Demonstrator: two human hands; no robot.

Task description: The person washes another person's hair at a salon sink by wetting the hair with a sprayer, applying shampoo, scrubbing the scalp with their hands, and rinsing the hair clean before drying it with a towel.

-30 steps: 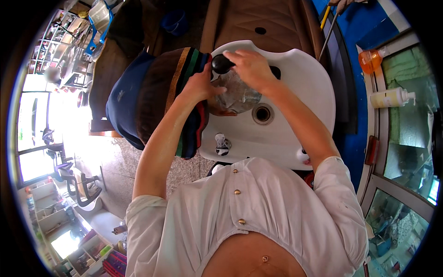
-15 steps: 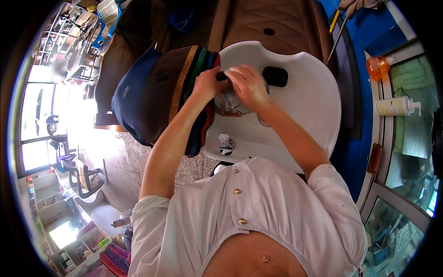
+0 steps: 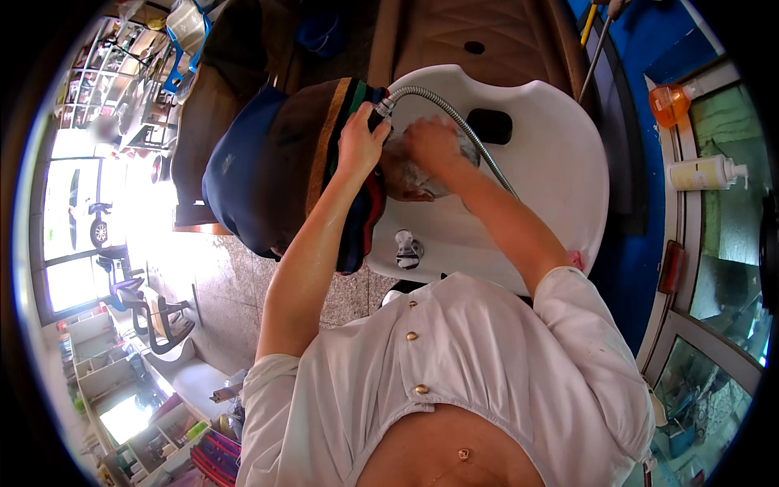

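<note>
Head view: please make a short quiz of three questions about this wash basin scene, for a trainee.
1. True or false: the left hand holds the spray head of the metal hose.
2. Where does the right hand rest? A) on the tap B) on the wet head in the white basin C) on the orange bottle
3. Fill in: the pump bottle on the shelf lies on its ____.

Key: 1 true; 2 B; 3 side.

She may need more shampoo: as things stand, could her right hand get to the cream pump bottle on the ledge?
Probably yes. The right hand rests on the head in the basin, holding nothing. The pump bottle lies on the ledge to its right, with only the basin's rim between and nothing blocking it.
</note>
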